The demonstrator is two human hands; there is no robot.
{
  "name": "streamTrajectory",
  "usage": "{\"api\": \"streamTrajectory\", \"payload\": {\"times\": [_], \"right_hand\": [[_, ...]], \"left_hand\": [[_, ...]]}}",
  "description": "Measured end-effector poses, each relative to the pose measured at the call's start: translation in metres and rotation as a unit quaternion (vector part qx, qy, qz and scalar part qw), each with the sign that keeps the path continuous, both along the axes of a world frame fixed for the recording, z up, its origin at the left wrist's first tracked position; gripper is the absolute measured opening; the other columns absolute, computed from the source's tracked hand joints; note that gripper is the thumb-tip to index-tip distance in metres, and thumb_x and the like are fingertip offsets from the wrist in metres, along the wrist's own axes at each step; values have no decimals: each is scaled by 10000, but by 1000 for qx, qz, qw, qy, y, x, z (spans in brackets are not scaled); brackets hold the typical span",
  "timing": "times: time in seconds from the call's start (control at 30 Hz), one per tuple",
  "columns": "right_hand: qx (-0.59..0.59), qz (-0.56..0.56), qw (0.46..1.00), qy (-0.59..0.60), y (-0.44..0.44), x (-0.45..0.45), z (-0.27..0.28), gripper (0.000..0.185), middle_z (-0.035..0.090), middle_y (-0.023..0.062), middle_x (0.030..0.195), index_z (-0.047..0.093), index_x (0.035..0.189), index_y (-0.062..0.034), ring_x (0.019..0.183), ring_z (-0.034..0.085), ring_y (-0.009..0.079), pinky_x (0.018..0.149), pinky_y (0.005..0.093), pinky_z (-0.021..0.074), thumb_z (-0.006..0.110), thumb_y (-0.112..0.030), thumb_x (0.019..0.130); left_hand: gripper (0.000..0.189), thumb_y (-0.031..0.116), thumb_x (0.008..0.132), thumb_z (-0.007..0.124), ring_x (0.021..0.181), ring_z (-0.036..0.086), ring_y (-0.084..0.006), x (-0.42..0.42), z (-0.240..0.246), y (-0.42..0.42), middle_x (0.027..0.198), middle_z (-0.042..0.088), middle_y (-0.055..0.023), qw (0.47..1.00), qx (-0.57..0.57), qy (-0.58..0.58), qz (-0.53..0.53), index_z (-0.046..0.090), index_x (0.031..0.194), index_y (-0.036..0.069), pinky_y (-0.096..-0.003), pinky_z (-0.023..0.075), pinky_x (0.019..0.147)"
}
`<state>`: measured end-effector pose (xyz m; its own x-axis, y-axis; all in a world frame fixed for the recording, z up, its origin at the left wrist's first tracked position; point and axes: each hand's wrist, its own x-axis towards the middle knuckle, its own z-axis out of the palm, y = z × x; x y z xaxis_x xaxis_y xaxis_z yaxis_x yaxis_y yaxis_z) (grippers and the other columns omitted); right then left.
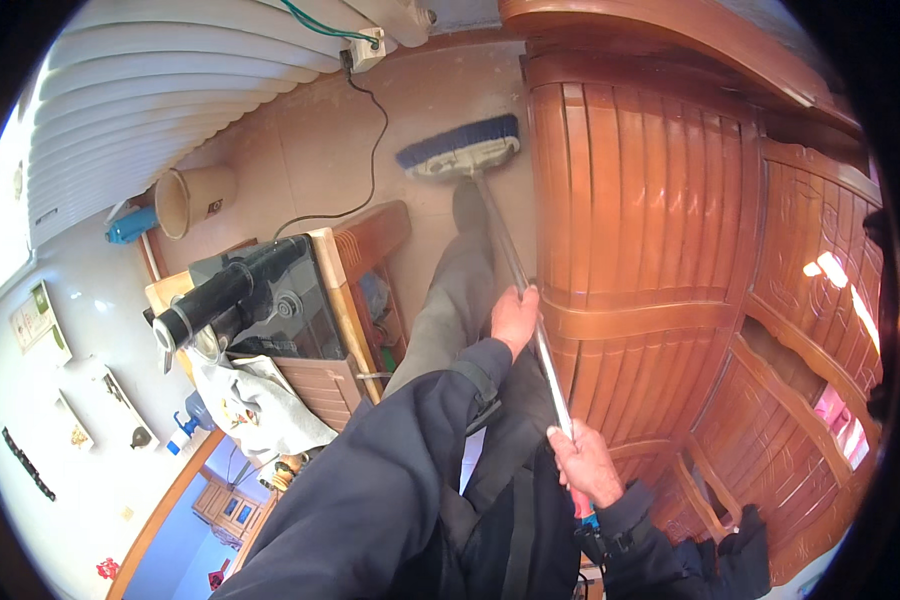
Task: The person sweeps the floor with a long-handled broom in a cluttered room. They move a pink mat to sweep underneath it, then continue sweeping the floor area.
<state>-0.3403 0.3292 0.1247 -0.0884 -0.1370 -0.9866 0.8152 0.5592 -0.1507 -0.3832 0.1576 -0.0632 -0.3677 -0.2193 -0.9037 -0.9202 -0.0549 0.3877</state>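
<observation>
Both my hands grip the metal pole of a long-handled broom (511, 251). My left hand (516, 319) is wrapped around the middle of the pole. Lower down, my right hand (589, 461) holds it close to its pink-and-blue end (583, 506). The broom head (461, 146), pale with dark blue bristles, lies on the tan floor (307, 157) just past my foot. It sits between a black power cord and the slatted wooden bench (637, 202).
A black cord (379, 142) crosses the floor from a socket block (367, 49). To the left stand a wooden table (337, 277) with a dark glossy top and black cylinder (225, 296), a beige bin (191, 199) and a white radiator (172, 67). A carved wooden backrest (817, 225) rises at right.
</observation>
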Motion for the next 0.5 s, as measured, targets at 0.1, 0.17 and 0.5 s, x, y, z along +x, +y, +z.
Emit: {"api": "streamTrajectory", "payload": {"times": [0.1,0.17,0.5], "right_hand": [[-22,-26,999,-6,6,11,28,316,533,40,584,527,892,-11,448,561,141,429,314,449,560,-309,989],[-38,-24,999,12,4,10,31,317,527,35,583,519,882,-14,446,551,137,427,314,446,554,-309,993],[-64,-160,985,-4,-60,9,-29,319,499,18,588,483,877,-58,434,511,113,389,285,421,535,-345,1006]], "left_hand": [[365,321,968,518,751,683,-295,14,23,11,739,668,-175,1000,-29,-3,0,581,931,-37,-411,512,725],[341,345,982,522,665,615,-199,13,28,12,696,624,-98,997,-51,44,25,565,911,14,-358,487,649],[419,346,932,522,920,611,-490,-19,-42,-30,915,653,-306,991,-95,85,-31,594,963,-66,-507,476,830]]}}
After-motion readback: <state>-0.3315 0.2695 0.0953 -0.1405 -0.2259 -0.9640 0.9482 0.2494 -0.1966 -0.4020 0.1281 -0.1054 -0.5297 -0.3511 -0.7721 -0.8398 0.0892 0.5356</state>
